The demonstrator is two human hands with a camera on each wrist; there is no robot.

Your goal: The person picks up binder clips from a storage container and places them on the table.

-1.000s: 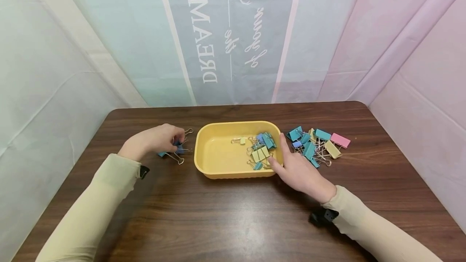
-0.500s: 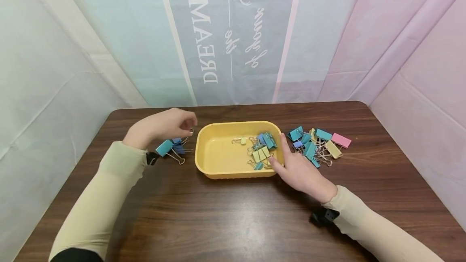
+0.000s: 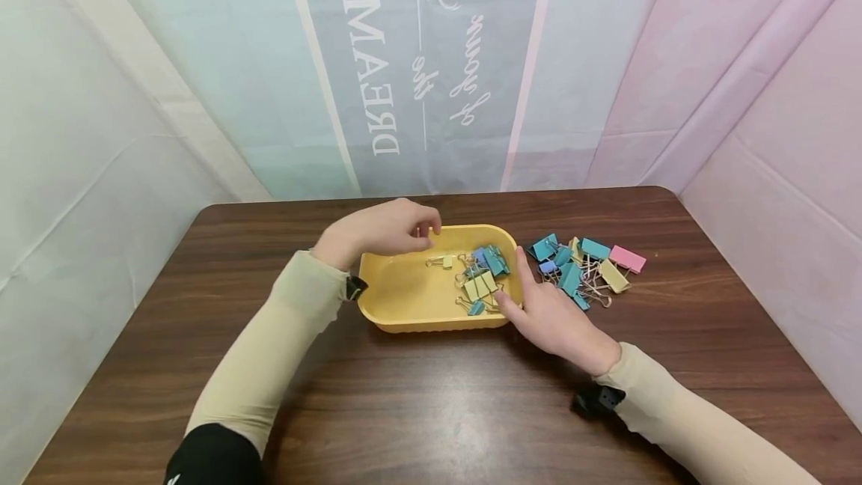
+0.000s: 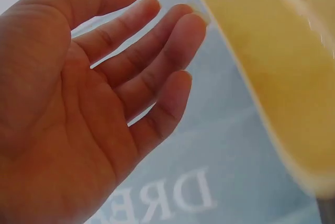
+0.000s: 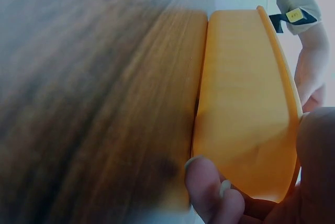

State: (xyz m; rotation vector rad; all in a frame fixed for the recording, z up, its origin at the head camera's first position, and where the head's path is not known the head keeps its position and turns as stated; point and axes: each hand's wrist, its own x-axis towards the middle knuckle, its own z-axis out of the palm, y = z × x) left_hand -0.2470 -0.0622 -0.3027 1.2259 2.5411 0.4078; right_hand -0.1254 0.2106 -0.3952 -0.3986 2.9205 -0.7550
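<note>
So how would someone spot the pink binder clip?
On the brown table, right of the yellow tray, lies a heap of binder clips. The pink clip sits at the heap's right edge, the only pink one among teal, blue and yellow.

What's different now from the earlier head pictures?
The left hand has moved rightward, from the teal and blue metal binder clips left of the yellow rounded plastic tray to above it, holding nothing; its pale fabric sleeve hides those clips. Unchanged: the right hand gripping the tray, the clips inside, the multicoloured clip pile at right.
</note>
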